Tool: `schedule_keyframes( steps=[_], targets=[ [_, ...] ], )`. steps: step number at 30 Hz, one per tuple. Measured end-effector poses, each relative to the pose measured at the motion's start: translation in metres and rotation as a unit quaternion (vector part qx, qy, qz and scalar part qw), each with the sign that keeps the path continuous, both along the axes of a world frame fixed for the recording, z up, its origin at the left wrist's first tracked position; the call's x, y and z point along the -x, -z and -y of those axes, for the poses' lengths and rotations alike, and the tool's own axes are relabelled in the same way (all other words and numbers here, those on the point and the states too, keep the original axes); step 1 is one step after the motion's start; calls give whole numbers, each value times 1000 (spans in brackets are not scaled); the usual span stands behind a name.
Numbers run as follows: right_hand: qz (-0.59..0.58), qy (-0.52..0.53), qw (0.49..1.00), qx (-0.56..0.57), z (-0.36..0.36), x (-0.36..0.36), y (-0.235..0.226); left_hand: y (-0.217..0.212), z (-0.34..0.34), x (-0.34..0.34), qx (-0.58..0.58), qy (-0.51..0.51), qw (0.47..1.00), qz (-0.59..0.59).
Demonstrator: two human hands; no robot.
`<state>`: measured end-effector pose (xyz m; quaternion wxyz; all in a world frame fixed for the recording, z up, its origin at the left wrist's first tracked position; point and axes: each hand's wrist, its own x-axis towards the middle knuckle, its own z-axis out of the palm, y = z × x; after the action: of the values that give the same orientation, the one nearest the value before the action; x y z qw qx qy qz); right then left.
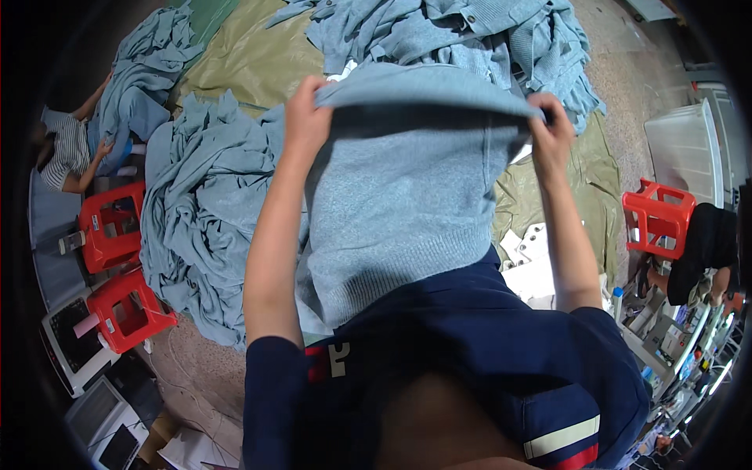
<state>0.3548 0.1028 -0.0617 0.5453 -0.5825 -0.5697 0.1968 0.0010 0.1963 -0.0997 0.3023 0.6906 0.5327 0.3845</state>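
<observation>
Closest in, at six o'clock, is the person's own dark blue shirt (470, 352). Just above it hangs a light blue knitted sweater (399, 204), held up in the middle of the view so it drapes down against the person's front.

The left hand (305, 117) grips the sweater's top edge at about eleven o'clock, fingers pinched tight on the knit. The right hand (552, 129) grips the same edge at about one o'clock, fingers curled shut on the cloth too. The edge folds over between the two hands.

The sweater looks soft, floppy and light. It will likely sag and bend wherever it is not held, so two spots far apart on the top edge are good places to hold it. It does not look slippery, and it should not break.

Lower left, at eight o'clock, sit two red plastic stools (117, 266). Past them lies a big heap of the same blue knits (204, 227) on an olive green sheet (258, 63) over a speckled floor (627, 70). Another pile (470, 39) sits at twelve o'clock.

At nine o'clock another person in a striped top (63, 153) handles blue cloth. At three o'clock stand one more red stool (656, 215) and a white tub (689, 149).
</observation>
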Motion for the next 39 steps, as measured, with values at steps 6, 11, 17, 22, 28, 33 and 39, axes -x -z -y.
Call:
schedule_keyframes(
  steps=[6, 11, 17, 22, 28, 33, 39],
  targets=[
    [309, -485, 804, 153, 121, 34, -35, 3, 96, 83, -54, 21, 982, -181],
    [146, -367, 913, 103, 91, 36, -30, -17, 150, 83, 42, 101, 963, -245],
    [251, -319, 914, 8, 11, 43, 12, -51, 142, 30, 139, 200, 941, -235],
    [185, -502, 824, 184, -5, 95, 8, -62, 145, -17, 234, 263, 936, 14],
    [-93, -689, 601, 394, -32, 95, 10, -81, 130, -26, 212, 305, 925, 78],
    [158, -620, 714, 282, -43, 70, -37, -97, 138, -15, -173, 100, 955, -219],
    [469, -106, 866, -135, -5, 26, -32, -75, 114, 32, -329, -78, 918, -207]
  ],
)
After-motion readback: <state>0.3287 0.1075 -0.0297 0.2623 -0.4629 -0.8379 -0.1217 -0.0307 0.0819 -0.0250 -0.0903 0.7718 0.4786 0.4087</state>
